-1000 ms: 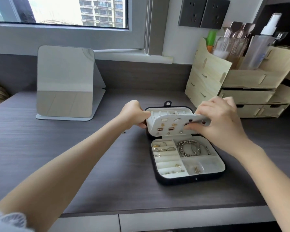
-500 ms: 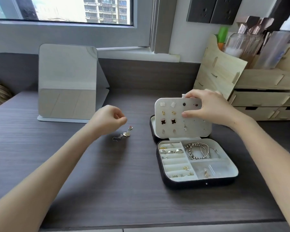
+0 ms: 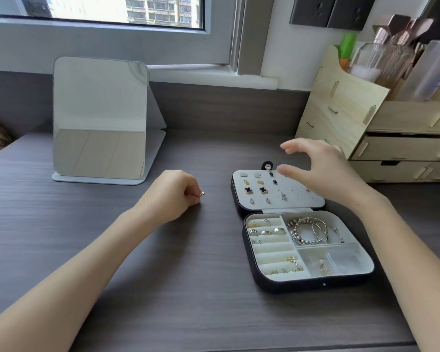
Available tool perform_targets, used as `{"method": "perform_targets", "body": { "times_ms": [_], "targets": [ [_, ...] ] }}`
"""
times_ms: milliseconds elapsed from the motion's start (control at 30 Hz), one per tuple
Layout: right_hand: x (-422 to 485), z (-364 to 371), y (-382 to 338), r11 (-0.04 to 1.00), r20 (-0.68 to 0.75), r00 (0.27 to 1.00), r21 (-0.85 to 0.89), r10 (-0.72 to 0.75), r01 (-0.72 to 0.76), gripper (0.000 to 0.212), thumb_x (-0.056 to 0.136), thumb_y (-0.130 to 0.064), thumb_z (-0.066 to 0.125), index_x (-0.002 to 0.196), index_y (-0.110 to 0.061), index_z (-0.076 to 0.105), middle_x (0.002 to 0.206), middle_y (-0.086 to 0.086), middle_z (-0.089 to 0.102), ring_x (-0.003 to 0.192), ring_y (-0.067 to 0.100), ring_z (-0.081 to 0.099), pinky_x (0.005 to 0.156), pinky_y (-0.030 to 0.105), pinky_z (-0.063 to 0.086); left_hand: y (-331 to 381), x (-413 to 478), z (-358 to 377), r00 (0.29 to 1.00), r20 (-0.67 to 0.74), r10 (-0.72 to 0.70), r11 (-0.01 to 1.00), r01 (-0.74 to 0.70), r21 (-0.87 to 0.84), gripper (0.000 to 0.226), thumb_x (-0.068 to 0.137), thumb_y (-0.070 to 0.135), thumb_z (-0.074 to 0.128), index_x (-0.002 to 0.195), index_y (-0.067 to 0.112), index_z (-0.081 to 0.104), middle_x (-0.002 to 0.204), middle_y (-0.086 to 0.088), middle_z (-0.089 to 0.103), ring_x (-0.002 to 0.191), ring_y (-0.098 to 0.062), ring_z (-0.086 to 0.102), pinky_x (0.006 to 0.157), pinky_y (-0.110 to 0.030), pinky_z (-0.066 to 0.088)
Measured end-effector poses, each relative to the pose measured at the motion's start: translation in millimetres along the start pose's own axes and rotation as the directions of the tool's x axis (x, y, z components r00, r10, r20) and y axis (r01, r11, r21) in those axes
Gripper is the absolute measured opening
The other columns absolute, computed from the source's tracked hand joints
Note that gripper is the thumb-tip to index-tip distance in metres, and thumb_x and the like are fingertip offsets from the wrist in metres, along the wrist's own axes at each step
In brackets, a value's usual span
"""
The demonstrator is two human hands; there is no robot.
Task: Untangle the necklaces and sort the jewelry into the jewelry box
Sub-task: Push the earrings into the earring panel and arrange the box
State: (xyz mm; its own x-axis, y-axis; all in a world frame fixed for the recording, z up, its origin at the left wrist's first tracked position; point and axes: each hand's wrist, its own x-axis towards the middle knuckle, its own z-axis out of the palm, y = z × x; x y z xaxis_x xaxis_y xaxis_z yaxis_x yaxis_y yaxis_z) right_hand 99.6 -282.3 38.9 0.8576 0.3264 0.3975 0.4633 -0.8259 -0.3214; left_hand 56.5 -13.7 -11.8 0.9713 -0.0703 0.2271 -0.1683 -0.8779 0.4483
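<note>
Our left hand (image 3: 172, 196) curled into loose fist, knuckles up, heel resting low; thumb and forefinger pinched shut at its right edge. Left forearm bare, runs from lower left corner up toward centre, wrist straight. Our right hand (image 3: 323, 171) raised, palm down, fingers (image 3: 294, 146) spread and bent forward to left, thumb held apart below them, grip slack, nothing in it. Right forearm bare, comes in from lower right, angled up and left, wrist slightly bent. Hands well apart.
</note>
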Motion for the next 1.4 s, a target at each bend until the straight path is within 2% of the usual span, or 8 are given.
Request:
{"method": "perform_targets", "body": {
  "times_ms": [200, 300, 400, 533, 667, 1067, 1233, 1400],
  "targets": [
    [-19.6, -0.6, -32.4, 0.98, -0.093, 0.995, 0.19, -0.04, 0.057, 0.027, 0.084, -0.036, 0.065, 0.109, -0.028, 0.064, 0.101, -0.02, 0.06, 0.109, 0.009, 0.052, 0.103, 0.042, 0.034, 2.1, -0.5, -14.1, 0.99, -0.063, -0.124, 0.937, 0.096, -0.337, 0.008, 0.078, 0.014, 0.074, 0.071, 0.015, 0.071, 0.066, 0.0, 0.066, 0.059, -0.01, 0.055, 0.056, -0.019, 0.041],
    [-27.6, 5.3, -52.6, 0.954, -0.076, 0.994, 0.283, -0.083, 0.102, 0.017, 0.085, -0.032, 0.066, 0.1, -0.027, 0.068, 0.096, -0.023, 0.062, 0.101, 0.005, 0.056, 0.098, 0.033, 0.039, 15.4, -6.3, -22.3, 0.965, 0.106, -0.24, 0.691, 0.246, -0.679, 0.005, 0.078, 0.012, 0.073, 0.074, 0.014, 0.071, 0.062, 0.0, 0.065, 0.058, -0.009, 0.056, 0.058, -0.02, 0.046],
    [-34.6, 13.9, -69.7, 0.915, -0.071, 0.991, 0.381, -0.115, 0.133, 0.013, 0.085, -0.027, 0.066, 0.095, -0.022, 0.071, 0.089, -0.017, 0.067, 0.09, 0.002, 0.058, 0.084, 0.011, 0.039, 31.2, -16.3, -26.8, 0.93, 0.332, -0.155, 0.355, 0.366, -0.86, 0.006, 0.071, 0.012, 0.069, 0.074, 0.008, 0.071, 0.061, -0.001, 0.062, 0.054, -0.007, 0.056, 0.053, -0.015, 0.048],
    [-42.5, 23.0, -81.2, 0.862, -0.128, 0.977, 0.462, -0.168, 0.209, 0.013, 0.082, -0.025, 0.065, 0.09, -0.019, 0.073, 0.083, -0.011, 0.07, 0.082, 0.003, 0.061, 0.075, 0.009, 0.039, 45.7, -28.3, -19.4, 0.869, 0.494, 0.03, 0.063, 0.492, -0.868, 0.01, 0.071, 0.01, 0.062, 0.069, 0.007, 0.071, 0.064, -0.003, 0.061, 0.053, -0.007, 0.056, 0.05, -0.015, 0.048],
    [-51.6, 24.1, -81.9, 0.815, -0.167, 0.968, 0.525, -0.185, 0.246, 0.009, 0.081, -0.017, 0.066, 0.085, -0.016, 0.074, 0.076, -0.008, 0.069, 0.075, 0.003, 0.058, 0.071, 0.009, 0.038, 43.5, -30.6, -11.2, 0.815, 0.548, 0.189, -0.084, 0.57, -0.818, 0.016, 0.061, 0.013, 0.08, 0.073, 0.006, 0.072, 0.069, -0.004, 0.062, 0.055, -0.007, 0.056, 0.051, -0.015, 0.047],
    [-71.0, 18.2, -73.1, 0.783, -0.301, 0.919, 0.494, -0.254, 0.378, 0.003, 0.079, -0.017, 0.068, 0.079, -0.014, 0.07, 0.079, -0.007, 0.066, 0.081, 0.01, 0.061, 0.078, 0.023, 0.048, 52.8, -41.7, -2.1, 0.637, 0.574, 0.514, -0.23, 0.747, -0.623, 0.013, 0.071, 0.005, 0.077, 0.081, 0.003, 0.07, 0.074, -0.001, 0.062, 0.059, -0.005, 0.056, 0.057, -0.015, 0.047],
    [-75.4, 3.2, -67.4, 0.751, 0.006, 0.993, 0.655, -0.118, 0.085, 0.007, 0.075, -0.026, 0.074, 0.071, -0.024, 0.068, 0.083, -0.008, 0.064, 0.084, 0.009, 0.057, 0.081, 0.016, 0.04, 54.4, -42.2, 1.2, 0.67, 0.569, 0.477, -0.197, 0.713, -0.673, 0.017, 0.067, 0.008, 0.08, 0.08, 0.005, 0.069, 0.072, -0.002, 0.062, 0.058, -0.006, 0.054, 0.055, -0.016, 0.047],
    [-76.2, -17.3, -57.4, 0.719, 0.343, 0.939, 0.661, -0.035, -0.215, 0.013, 0.072, -0.031, 0.076, 0.065, -0.022, 0.07, 0.078, -0.009, 0.06, 0.073, 0.01, 0.051, 0.07, 0.013, 0.041, 48.2, -39.9, 1.2, 0.759, 0.564, 0.326, -0.15, 0.631, -0.761, 0.033, 0.051, 0.008, 0.089, 0.08, 0.003, 0.072, 0.07, -0.007, 0.062, 0.056, -0.011, 0.055, 0.053, -0.019, 0.048]
  ]
}}
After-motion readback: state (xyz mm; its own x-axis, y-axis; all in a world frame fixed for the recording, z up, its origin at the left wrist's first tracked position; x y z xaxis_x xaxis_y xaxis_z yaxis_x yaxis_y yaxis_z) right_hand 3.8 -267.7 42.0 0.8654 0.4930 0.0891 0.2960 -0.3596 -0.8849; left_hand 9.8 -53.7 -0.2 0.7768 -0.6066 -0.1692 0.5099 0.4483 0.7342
